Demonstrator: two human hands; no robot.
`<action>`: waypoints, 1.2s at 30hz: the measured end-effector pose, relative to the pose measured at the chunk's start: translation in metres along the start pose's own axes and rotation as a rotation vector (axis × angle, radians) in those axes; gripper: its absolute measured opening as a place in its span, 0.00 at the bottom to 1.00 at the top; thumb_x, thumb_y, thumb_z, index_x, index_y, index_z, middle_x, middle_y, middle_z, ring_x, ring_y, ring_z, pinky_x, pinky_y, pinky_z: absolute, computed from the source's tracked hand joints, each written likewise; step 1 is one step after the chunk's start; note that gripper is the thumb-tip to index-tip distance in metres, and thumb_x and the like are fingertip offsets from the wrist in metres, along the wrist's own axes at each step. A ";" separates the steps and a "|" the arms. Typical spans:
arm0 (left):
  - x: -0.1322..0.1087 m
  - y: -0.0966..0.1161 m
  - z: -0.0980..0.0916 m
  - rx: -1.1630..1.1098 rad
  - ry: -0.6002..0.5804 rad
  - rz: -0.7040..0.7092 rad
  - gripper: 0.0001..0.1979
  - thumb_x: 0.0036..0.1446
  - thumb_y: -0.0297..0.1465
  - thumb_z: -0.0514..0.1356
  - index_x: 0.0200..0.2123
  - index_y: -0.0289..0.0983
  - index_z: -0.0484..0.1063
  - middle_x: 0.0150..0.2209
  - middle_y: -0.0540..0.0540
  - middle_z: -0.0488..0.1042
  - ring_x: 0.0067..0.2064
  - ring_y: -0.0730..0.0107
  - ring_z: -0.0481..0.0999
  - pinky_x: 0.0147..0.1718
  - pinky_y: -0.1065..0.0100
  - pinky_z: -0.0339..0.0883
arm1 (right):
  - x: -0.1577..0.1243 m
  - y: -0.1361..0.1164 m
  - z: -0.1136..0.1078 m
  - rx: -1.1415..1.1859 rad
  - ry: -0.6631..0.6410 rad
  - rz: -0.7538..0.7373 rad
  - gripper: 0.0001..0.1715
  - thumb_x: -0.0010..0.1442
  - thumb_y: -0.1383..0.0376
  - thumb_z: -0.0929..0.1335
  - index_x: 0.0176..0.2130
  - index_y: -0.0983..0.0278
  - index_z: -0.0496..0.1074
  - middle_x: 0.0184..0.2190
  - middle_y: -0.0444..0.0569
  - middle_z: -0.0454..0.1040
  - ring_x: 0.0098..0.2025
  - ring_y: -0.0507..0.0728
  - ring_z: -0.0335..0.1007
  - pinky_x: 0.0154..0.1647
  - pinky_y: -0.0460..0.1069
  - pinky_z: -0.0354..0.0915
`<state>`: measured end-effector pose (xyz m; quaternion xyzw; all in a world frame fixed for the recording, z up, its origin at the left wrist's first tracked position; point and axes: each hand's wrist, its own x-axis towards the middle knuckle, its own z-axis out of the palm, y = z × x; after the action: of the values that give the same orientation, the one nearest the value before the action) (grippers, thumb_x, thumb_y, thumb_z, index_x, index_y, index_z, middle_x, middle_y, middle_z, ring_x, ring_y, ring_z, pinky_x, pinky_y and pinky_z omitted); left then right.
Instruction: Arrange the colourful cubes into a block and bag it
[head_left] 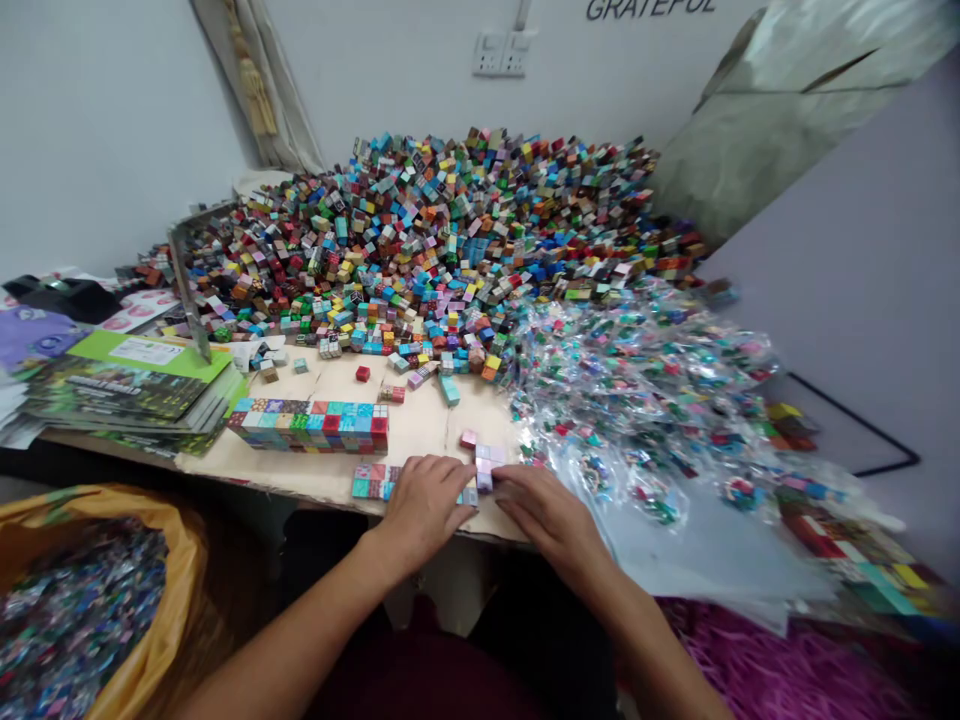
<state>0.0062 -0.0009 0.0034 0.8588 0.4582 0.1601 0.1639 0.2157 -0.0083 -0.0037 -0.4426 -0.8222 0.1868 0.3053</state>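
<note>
- Two hands are mine, both palm down at the near edge of the cardboard-topped table (300,480): my left hand (424,505) and my right hand (544,515).
- My left hand's fingers (450,480) curve over one pale cube (469,496), with a short teal-and-red cube strip (371,481) just beside my palm. I can't tell whether they are closed on that cube or only resting against it.
- My right hand's fingertips (506,485) touch or nearly touch a pink-and-lilac cube cluster (484,465) of about five cubes, between my hands. I can't tell whether this hand is gripping anything.
- Farther up the table lies one long multicoloured cube block (307,427), two or more rows deep and about ten cubes long.
- One loose red cube (363,373) sits alone beyond it.
- One huge heap of printed cubes (420,240), too many to count, fills the back of the table.
- To my right, a mass of clear bagged cubes (637,390) spreads out, too many bags to count.
- To my left are one stack of green booklets (127,390) and one orange sack (97,560) of small shiny packets.
</note>
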 end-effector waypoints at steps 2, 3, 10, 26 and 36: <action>0.000 0.001 -0.001 0.008 -0.002 -0.003 0.25 0.55 0.33 0.63 0.55 0.42 0.61 0.50 0.45 0.71 0.51 0.60 0.68 0.47 0.58 0.61 | 0.005 0.006 -0.002 -0.023 0.028 0.026 0.17 0.63 0.67 0.60 0.52 0.60 0.65 0.48 0.53 0.69 0.52 0.59 0.64 0.52 0.55 0.63; -0.001 0.001 -0.001 0.013 -0.004 -0.002 0.25 0.55 0.33 0.63 0.55 0.42 0.61 0.50 0.46 0.71 0.50 0.60 0.68 0.47 0.59 0.61 | 0.009 0.010 -0.002 -0.045 0.027 0.027 0.19 0.62 0.68 0.60 0.52 0.61 0.65 0.50 0.53 0.68 0.53 0.59 0.62 0.53 0.55 0.62; -0.001 0.001 -0.002 0.046 -0.010 0.010 0.22 0.55 0.33 0.62 0.53 0.44 0.64 0.50 0.47 0.70 0.50 0.60 0.68 0.47 0.59 0.61 | 0.031 0.023 0.002 -0.177 -0.164 -0.003 0.20 0.58 0.70 0.63 0.50 0.62 0.70 0.49 0.55 0.68 0.50 0.61 0.64 0.50 0.56 0.62; -0.002 0.001 0.000 0.031 0.011 0.007 0.22 0.56 0.33 0.61 0.54 0.42 0.62 0.50 0.45 0.71 0.51 0.61 0.68 0.47 0.58 0.61 | 0.017 0.019 0.002 -0.316 -0.180 0.013 0.25 0.56 0.67 0.68 0.53 0.54 0.69 0.50 0.53 0.65 0.48 0.61 0.64 0.48 0.55 0.62; -0.003 0.000 0.002 0.040 0.026 0.005 0.22 0.56 0.34 0.61 0.54 0.41 0.62 0.50 0.44 0.71 0.51 0.60 0.68 0.48 0.58 0.61 | 0.024 0.012 -0.002 -0.261 -0.059 0.245 0.24 0.58 0.58 0.68 0.53 0.61 0.67 0.45 0.54 0.66 0.42 0.60 0.69 0.41 0.52 0.67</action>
<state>0.0051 -0.0036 0.0015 0.8607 0.4615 0.1627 0.1404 0.2148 0.0181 -0.0012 -0.5697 -0.7880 0.1271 0.1961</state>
